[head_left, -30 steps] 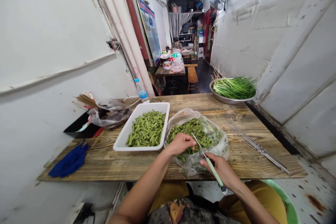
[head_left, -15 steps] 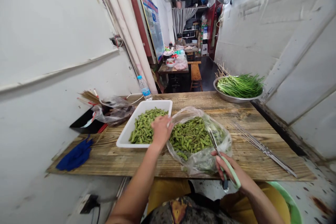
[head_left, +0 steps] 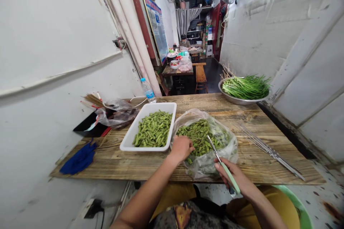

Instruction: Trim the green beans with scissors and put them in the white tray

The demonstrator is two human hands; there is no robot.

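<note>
My left hand [head_left: 182,148] is over the near left part of a clear plastic bag [head_left: 230,150], with its fingers curled down at the green soybean pods [head_left: 197,132] inside. Whatever is between those fingertips is hidden. In my right hand [head_left: 231,173] is a pair of scissors [head_left: 215,149] with pale green handles. The blades point up and away over the bag and look nearly together. To the left of the bag stands a white plastic tray [head_left: 126,143] holding many more pods [head_left: 153,128].
Far right on the wooden table [head_left: 258,125] is a metal bowl [head_left: 243,102] of green stalks on sticks. Metal skewers [head_left: 271,152] lie nearer. Leftward are a water bottle [head_left: 148,91], a black container [head_left: 92,125] and a blue cloth [head_left: 77,159]. A person [head_left: 184,43] sits farther back.
My left hand has moved right and nearer, from the tray's edge to the pods in the bag. The scissors have tilted and shifted slightly left, their blades now closer together.
</note>
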